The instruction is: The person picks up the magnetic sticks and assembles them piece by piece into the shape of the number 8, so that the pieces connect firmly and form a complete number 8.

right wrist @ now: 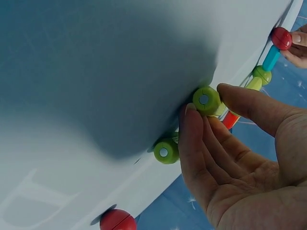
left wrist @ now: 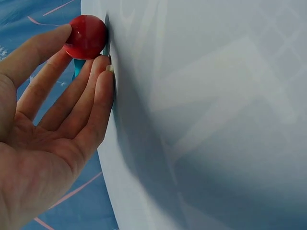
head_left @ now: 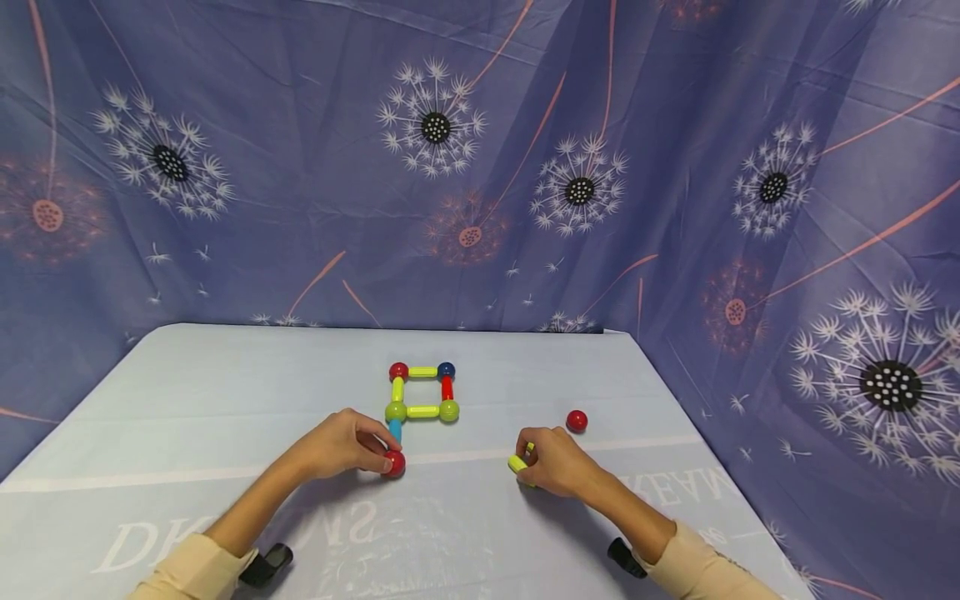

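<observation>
My left hand [head_left: 337, 448] pinches a red ball [left wrist: 87, 37] between thumb and fingers, low over the table. A blue magnetic stick [head_left: 395, 431] runs from that ball to a green ball [head_left: 395, 411], one corner of a square frame. Yellow-green sticks [head_left: 422, 412] and a red stick [head_left: 447, 388] form its sides, joined by another green ball [head_left: 448, 411], a red ball [head_left: 399, 372] and a dark blue ball [head_left: 446, 371]. My right hand [head_left: 558, 463] pinches a yellow-green stick [right wrist: 207, 101]. A second yellow-green stick [right wrist: 166, 152] lies beside its fingers, partly hidden.
A loose red ball [head_left: 577, 421] sits on the table just beyond my right hand. The pale tabletop [head_left: 247, 375] carries printed lettering. A purple dandelion-print curtain [head_left: 315, 167] hangs behind and along the right side.
</observation>
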`<state>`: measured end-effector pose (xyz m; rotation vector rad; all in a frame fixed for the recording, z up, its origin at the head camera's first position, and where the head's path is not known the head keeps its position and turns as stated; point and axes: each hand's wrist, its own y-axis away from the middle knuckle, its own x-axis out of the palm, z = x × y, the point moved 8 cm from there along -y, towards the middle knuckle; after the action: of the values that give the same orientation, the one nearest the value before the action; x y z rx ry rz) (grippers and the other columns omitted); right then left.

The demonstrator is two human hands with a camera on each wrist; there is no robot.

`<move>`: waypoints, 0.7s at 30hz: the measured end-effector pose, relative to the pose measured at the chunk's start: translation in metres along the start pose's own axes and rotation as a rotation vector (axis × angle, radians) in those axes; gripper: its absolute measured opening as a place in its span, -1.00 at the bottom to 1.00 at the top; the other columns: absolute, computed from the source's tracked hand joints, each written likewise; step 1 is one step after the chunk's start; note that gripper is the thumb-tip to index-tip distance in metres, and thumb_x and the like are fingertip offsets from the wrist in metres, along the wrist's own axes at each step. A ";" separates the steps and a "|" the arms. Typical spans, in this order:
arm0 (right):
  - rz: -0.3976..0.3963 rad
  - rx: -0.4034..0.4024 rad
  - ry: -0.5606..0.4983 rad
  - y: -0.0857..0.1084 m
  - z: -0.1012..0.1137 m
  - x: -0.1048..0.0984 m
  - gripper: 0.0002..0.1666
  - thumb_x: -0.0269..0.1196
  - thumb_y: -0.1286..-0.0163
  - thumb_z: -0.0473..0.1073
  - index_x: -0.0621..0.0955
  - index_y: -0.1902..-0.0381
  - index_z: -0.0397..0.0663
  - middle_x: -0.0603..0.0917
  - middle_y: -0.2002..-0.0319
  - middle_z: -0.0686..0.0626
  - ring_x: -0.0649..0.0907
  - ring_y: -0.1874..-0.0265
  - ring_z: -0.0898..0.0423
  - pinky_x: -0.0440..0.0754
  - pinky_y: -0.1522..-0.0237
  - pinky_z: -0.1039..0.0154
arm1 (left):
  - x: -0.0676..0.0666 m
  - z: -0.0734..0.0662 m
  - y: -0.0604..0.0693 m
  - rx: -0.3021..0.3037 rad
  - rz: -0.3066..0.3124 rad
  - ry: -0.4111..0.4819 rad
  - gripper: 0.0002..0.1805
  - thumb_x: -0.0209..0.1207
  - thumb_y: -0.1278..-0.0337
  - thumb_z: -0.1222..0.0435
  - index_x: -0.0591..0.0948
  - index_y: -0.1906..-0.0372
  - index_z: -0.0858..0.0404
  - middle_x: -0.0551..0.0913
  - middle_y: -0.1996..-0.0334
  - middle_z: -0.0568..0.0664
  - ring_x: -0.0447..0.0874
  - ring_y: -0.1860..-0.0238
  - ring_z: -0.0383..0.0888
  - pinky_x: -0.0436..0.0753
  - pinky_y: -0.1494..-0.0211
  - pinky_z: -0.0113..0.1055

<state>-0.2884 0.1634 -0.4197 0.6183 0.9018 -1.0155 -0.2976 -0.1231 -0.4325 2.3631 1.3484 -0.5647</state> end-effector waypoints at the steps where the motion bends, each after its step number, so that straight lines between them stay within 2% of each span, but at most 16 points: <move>1: 0.000 0.000 -0.001 0.000 0.000 0.000 -0.75 0.49 -0.08 -0.38 0.64 0.32 -0.14 0.73 0.49 0.01 0.60 0.51 0.17 0.58 0.51 0.32 | 0.000 0.000 0.000 -0.002 0.000 0.003 -0.74 0.49 -0.02 0.25 0.79 0.13 0.19 0.81 0.27 -0.02 0.72 0.25 -0.18 0.65 0.23 -0.29; 11: 0.011 -0.013 -0.002 -0.009 0.005 0.004 -0.78 0.46 -0.12 -0.35 0.66 0.29 -0.05 0.77 0.45 -0.01 0.64 0.49 0.20 0.61 0.45 0.31 | 0.001 0.000 0.000 -0.012 0.004 0.009 -0.74 0.49 -0.01 0.27 0.79 0.14 0.20 0.81 0.29 0.00 0.70 0.28 -0.14 0.63 0.24 -0.22; 21: 0.003 -0.030 0.008 -0.023 0.021 0.011 -0.79 0.42 -0.14 -0.30 0.71 0.23 0.00 0.76 0.40 0.02 0.64 0.41 0.16 0.62 0.37 0.28 | 0.001 0.000 -0.001 -0.022 0.010 0.011 -0.73 0.49 -0.02 0.26 0.79 0.13 0.20 0.81 0.27 0.00 0.71 0.24 -0.14 0.65 0.20 -0.23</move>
<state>-0.2997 0.1324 -0.4192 0.5989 0.9213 -0.9956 -0.2979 -0.1222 -0.4335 2.3572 1.3400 -0.5323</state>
